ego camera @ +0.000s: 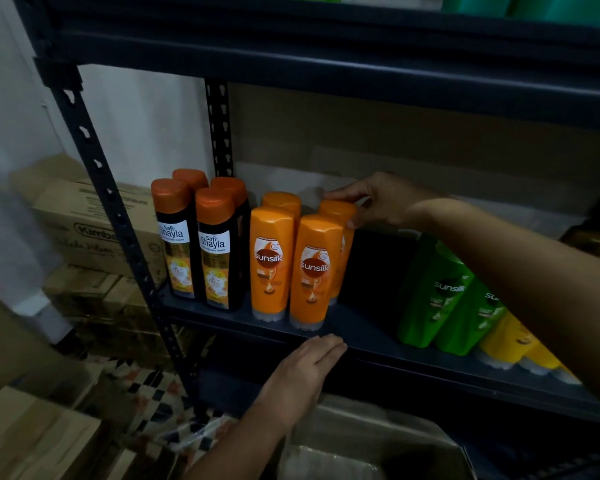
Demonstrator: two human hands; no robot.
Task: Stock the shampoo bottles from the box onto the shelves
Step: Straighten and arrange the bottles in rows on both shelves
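1. The box (371, 441) sits nearest, at 6 o'clock; contents unclear.
2. The left hand (302, 372) rests flat, fingers straight, on the shelf (378, 344) edge.
3. The right hand (378, 202) pinches the cap of the rear orange bottle (340, 220). Judged rigid, smooth, moderately heavy; grip the body.
4. Cartons (94, 230) stand at 9 o'clock beside the wall.

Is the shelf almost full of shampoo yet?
Partly. Four black bottles and three orange bottles stand placed. The right hand grips a fourth orange bottle at the back. A gap remains before the green bottles; the box's contents are unclear.
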